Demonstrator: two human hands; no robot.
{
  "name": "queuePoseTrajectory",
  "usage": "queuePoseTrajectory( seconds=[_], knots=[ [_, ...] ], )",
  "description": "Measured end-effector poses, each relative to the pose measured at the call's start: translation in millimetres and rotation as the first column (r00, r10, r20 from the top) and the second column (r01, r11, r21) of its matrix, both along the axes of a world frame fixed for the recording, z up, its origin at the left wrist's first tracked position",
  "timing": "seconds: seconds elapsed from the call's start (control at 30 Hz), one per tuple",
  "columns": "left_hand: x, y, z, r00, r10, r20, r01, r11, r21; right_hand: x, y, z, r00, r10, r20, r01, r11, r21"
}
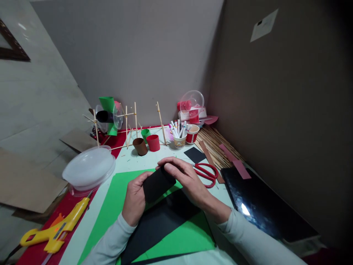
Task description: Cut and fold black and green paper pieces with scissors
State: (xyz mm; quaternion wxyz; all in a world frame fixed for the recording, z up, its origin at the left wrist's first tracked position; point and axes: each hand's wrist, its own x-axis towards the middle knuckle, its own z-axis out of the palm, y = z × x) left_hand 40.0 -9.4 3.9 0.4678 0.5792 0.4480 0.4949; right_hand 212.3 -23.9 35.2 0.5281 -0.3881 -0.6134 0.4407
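Observation:
Between my two hands is a piece of black craft paper (158,185), curved over at its right end. My left hand (135,197) grips its left edge, thumb on top. My right hand (190,178) wraps around the curled right end. Below them a larger black sheet (162,224) lies across a green sheet (107,206). Red-handled scissors (206,175) rest just right of my right hand, their blades mostly hidden. Beyond my hands stand a brown paper tube (140,147), a red one (153,143) and a green one (145,134).
A yellow glue gun (59,228) and stacked plastic lids (89,167) sit at left. Behind is a stick frame (135,119) with a paper wheel. Markers fill a cup (179,142). Thin sticks (220,147), a black square (195,155) and a dark glossy panel (264,204) lie at right.

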Motion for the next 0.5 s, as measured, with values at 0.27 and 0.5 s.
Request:
queuePoseTrajectory(
  seconds=[0.27, 0.5],
  knots=[
    [-2, 2, 3.1, 0.993, -0.095, -0.065, 0.095, 0.995, -0.002, 3, 12, -17.7, 0.996, -0.010, 0.085, 0.014, 0.999, -0.047],
    [1, 1, 4.9, 1.000, 0.021, -0.004, -0.021, 0.999, 0.045, 2, 13, -24.3, 0.984, -0.166, 0.064, 0.168, 0.986, -0.018]
  ],
)
